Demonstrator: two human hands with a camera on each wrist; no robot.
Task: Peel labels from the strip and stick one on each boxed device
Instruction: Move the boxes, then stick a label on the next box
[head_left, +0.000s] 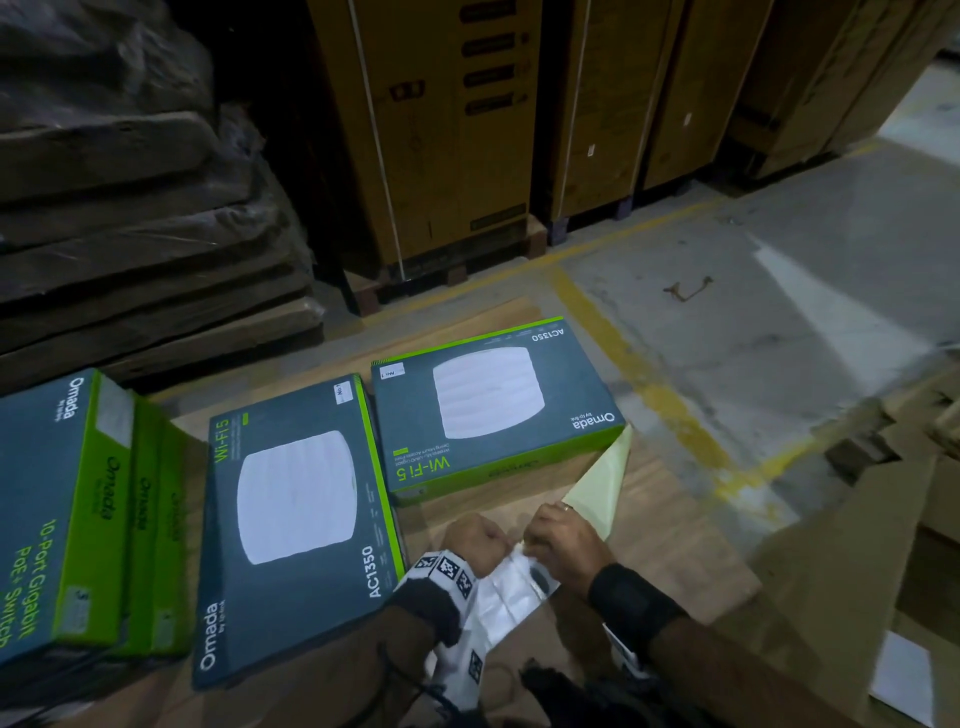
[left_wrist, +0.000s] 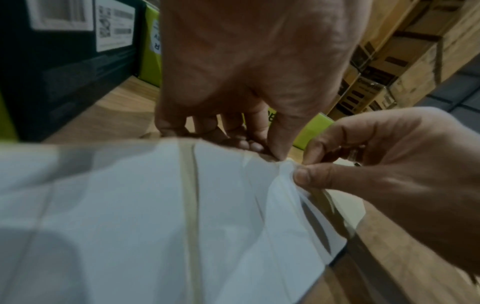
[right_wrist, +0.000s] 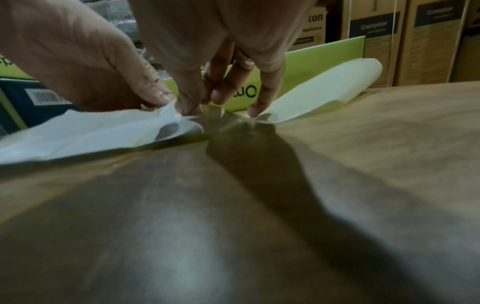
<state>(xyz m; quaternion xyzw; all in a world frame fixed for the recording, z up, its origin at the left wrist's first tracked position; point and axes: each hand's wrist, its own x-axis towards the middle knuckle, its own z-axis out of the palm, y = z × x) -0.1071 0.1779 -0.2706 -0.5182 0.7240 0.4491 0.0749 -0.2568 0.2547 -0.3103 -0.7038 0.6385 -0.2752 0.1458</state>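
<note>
The strip (head_left: 511, 587), low over the table (head_left: 670, 525) before the boxes (head_left: 493, 410), is pinched by left hand (head_left: 475, 545) and right hand (head_left: 563, 543) (thumbs nearly touching); a label corner is best lifted slowly, backing held taut.

"Omada", "Wi-Fi 5" and "AC1350" are printed on the near box (head_left: 301, 525) and the far box (head_left: 493, 405). "10-Port Gigabit PoE+ Switch" is read on the left box (head_left: 47, 519). "Crompton" is printed on the brown cartons (right_wrist: 374, 26).
</note>
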